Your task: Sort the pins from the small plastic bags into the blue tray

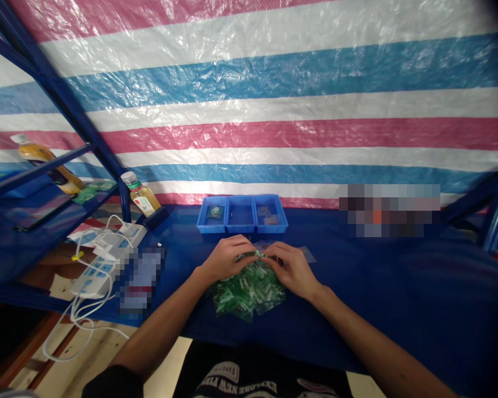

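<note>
Both hands working over blue-covered bench – L hand (223,258) and R hand (291,269) curving inward, fingers pressed together, tips almost meeting on top of a heap of green-and-clear plastic packets (247,290). Exactly what they're pinching is partly hidden – poss. a small green packet, can't tell for sure. Heap is lying on the blue cloth (369,298) directly below both hands, nearer the person than the tray. Flat clear packet (306,254) is lying just beside R hand. Blue 3-compartment tray (241,214) is sitting just beyond the hands: L compartment holding a green packet (216,212), R compartment holding flat brownish packets (270,219). Further L: white power strip (93,275) w/ white cables (81,326) trailing off bench, upright bottle (141,194) standing by blue steel frame (62,105). Striped tarp (249,99) hanging behind.
</note>
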Demonstrator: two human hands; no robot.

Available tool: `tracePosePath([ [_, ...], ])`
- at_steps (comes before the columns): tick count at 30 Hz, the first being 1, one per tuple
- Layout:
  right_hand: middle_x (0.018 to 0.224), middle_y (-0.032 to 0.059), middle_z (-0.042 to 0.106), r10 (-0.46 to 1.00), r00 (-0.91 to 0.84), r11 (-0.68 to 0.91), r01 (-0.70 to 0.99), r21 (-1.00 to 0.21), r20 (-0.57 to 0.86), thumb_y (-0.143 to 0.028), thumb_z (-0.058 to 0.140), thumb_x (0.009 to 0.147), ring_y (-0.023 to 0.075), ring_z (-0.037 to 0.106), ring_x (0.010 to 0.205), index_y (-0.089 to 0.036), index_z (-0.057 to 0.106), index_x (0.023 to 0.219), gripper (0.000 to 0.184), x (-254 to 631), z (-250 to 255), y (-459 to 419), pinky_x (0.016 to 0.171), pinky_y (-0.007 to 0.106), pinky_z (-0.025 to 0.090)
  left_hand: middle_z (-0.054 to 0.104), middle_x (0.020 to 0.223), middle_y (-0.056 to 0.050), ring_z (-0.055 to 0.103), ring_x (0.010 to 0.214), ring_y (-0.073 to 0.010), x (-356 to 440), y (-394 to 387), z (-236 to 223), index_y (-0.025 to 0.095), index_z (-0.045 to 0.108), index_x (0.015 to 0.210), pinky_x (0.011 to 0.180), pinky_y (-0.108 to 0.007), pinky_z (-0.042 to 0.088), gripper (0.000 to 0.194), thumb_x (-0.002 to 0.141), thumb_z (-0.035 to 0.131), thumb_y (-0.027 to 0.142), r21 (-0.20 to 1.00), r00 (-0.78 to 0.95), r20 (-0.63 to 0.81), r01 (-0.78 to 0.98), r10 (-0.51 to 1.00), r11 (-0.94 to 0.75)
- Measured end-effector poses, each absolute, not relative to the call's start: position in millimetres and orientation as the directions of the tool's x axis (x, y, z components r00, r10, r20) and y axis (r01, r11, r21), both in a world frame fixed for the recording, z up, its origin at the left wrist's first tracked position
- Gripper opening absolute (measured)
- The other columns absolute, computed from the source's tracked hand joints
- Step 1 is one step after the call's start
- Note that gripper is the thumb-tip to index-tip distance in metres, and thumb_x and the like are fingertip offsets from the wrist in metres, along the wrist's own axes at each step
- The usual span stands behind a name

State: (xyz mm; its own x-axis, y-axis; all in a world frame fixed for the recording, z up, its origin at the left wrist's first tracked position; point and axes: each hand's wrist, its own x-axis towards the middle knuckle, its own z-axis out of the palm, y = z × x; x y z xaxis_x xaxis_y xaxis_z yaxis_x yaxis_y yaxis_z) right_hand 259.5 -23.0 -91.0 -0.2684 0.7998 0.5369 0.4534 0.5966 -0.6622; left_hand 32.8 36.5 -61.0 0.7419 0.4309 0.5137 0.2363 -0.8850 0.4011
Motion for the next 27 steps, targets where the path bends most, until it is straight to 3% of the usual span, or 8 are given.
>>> tracePosePath([
  [6, 0.091, 0.0052, 0.072, 0.813, -0.268, 0.574, 0.524, -0.630, 0.517, -0.032, 0.062, 0.100, 0.0192, 0.065, 0.071, -0.023, 0.070, 0.111, 0.016, 255.0, -98.0, -22.9, 0.067, 0.031, 0.052, 0.068, 0.082, -0.009, 0.062, 0.082, -0.0182, 32.2, 38.8, -61.6, 0.014, 0.069, 0.087, 0.076, -0.031, 0.051, 0.023, 0.102, 0.057, 0.027, 0.399, 0.745, 0.510, 0.238, 0.430, -0.886],
  [13, 0.102, 0.0065, 0.074, 0.778, -0.282, 0.623, 0.469, -0.626, 0.562, -0.024, 0.058, 0.102, 0.0226, 0.070, 0.092, -0.025, 0.073, 0.109, 0.016, 260.2, -98.5, -20.6, 0.083, 0.036, 0.056, 0.073, 0.094, -0.010, 0.066, 0.090, -0.0188, 32.5, 36.4, -60.3, 0.015, 0.072, 0.102, 0.083, -0.031, 0.053, 0.020, 0.100, 0.061, 0.031, 0.427, 0.743, 0.492, 0.248, 0.453, -0.870],
  [22, 0.100, 0.0058, 0.075, 0.760, -0.244, 0.636, 0.473, -0.610, 0.603, -0.023, 0.059, 0.101, 0.0218, 0.071, 0.090, -0.025, 0.074, 0.107, 0.016, 259.3, -100.5, -21.3, 0.083, 0.036, 0.057, 0.073, 0.096, -0.010, 0.067, 0.092, -0.0189, 30.7, 37.5, -61.2, 0.015, 0.072, 0.101, 0.084, -0.030, 0.053, 0.021, 0.099, 0.063, 0.034, 0.411, 0.756, 0.468, 0.273, 0.458, -0.870],
  [27, 0.096, 0.0052, 0.074, 0.783, -0.230, 0.603, 0.506, -0.616, 0.578, -0.028, 0.063, 0.100, 0.0204, 0.069, 0.081, -0.024, 0.070, 0.116, 0.018, 257.5, -101.2, -22.0, 0.079, 0.034, 0.057, 0.073, 0.098, -0.010, 0.067, 0.093, -0.0188, 30.5, 37.2, -62.6, 0.016, 0.072, 0.103, 0.085, -0.029, 0.053, 0.023, 0.099, 0.062, 0.036, 0.391, 0.772, 0.446, 0.286, 0.452, -0.875],
])
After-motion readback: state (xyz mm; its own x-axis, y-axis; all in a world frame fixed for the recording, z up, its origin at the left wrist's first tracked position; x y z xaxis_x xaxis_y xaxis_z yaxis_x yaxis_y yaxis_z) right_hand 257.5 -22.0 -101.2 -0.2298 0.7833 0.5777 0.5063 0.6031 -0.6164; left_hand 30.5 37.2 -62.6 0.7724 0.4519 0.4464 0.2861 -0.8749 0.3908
